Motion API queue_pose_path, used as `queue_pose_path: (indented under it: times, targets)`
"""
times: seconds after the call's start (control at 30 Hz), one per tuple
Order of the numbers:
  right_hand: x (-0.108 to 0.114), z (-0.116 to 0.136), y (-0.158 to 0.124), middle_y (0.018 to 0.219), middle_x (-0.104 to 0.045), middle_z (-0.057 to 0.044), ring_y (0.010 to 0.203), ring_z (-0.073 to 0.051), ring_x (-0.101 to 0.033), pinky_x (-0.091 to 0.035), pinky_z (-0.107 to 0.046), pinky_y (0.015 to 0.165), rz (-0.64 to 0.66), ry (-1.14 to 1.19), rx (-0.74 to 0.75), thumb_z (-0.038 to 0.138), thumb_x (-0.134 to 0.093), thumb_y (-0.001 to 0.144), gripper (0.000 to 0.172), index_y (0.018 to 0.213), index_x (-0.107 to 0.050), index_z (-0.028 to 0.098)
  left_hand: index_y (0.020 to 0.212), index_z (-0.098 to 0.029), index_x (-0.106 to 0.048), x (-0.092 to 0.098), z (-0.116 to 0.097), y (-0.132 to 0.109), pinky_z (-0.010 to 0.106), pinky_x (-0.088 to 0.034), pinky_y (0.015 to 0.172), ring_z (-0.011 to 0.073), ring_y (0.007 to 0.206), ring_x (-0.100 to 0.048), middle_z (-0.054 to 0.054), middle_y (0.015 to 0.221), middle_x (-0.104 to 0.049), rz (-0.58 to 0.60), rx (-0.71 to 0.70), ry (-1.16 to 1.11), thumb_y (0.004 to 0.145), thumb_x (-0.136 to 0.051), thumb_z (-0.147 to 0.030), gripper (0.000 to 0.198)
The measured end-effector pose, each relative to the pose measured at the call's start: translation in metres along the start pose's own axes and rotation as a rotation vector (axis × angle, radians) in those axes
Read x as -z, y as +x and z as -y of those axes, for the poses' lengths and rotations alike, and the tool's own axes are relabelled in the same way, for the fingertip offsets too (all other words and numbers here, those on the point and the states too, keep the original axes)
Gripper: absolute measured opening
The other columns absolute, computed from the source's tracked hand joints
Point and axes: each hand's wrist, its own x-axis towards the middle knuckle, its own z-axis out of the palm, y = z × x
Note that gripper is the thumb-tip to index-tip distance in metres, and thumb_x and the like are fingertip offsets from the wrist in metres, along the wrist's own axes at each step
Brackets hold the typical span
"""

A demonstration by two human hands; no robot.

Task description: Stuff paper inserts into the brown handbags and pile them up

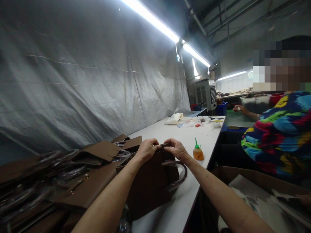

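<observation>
A brown handbag (148, 184) stands on the white table (157, 129) in front of me. My left hand (148, 149) pinches its top edge from the left. Close beside it, my right hand (177, 149) grips the same edge, fingers closed. Between the two hands a short dark piece of the bag's rim shows; its detail is too small to make out. A handle in clear plastic wrap (182, 176) loops out at the bag's right side, under my right wrist. A small bottle with a green nozzle and amber liquid (198, 152) stands right of my right hand.
More brown bags (97, 152) with wrapped handles are heaped on the left. A cream cloth pouch (174, 118) and small plastic packets lie at the table's far end. On the right sits a person in a colourful shirt (279, 132), behind an open cardboard box (257, 181) holding pale sheets.
</observation>
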Motion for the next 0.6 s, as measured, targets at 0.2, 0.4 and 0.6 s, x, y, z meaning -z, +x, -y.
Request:
queue_pose_path:
  times: [0.2, 0.4, 0.6]
  targets:
    - [-0.0007, 0.0046, -0.0031, 0.078, -0.063, 0.000, 0.073, -0.016, -0.056, -0.044, -0.029, 0.069, -0.032, -0.069, 0.017, 0.024, -0.063, 0.069, 0.022, 0.089, -0.060, 0.019, 0.072, -0.017, -0.065, -0.0010, -0.0018, 0.0008, 0.024, -0.031, 0.059, 0.0135, 0.065, -0.051, -0.001, 0.064, -0.059, 0.013, -0.024, 0.012, 0.073, -0.059, -0.035, 0.019]
    - [-0.0008, 0.0038, -0.0038, 0.073, -0.061, 0.002, 0.069, -0.015, -0.053, -0.042, -0.027, 0.064, -0.062, -0.081, 0.007, 0.025, -0.062, 0.069, 0.016, 0.083, -0.060, 0.020, 0.073, -0.017, -0.066, -0.0008, -0.0040, -0.0009, 0.024, -0.031, 0.060, 0.0133, 0.065, -0.051, -0.001, 0.065, -0.059, 0.019, -0.035, 0.023, 0.074, -0.059, -0.034, 0.018]
    - [-0.0006, 0.0010, -0.0031, 0.069, -0.060, 0.002, 0.064, -0.014, -0.053, -0.041, -0.026, 0.059, -0.045, -0.008, -0.052, 0.025, -0.064, 0.066, 0.018, 0.082, -0.059, 0.019, 0.073, -0.017, -0.066, -0.0036, 0.0003, 0.0002, 0.023, -0.032, 0.059, 0.0138, 0.067, -0.051, 0.000, 0.066, -0.060, 0.022, -0.060, 0.011, 0.074, -0.058, -0.035, 0.019]
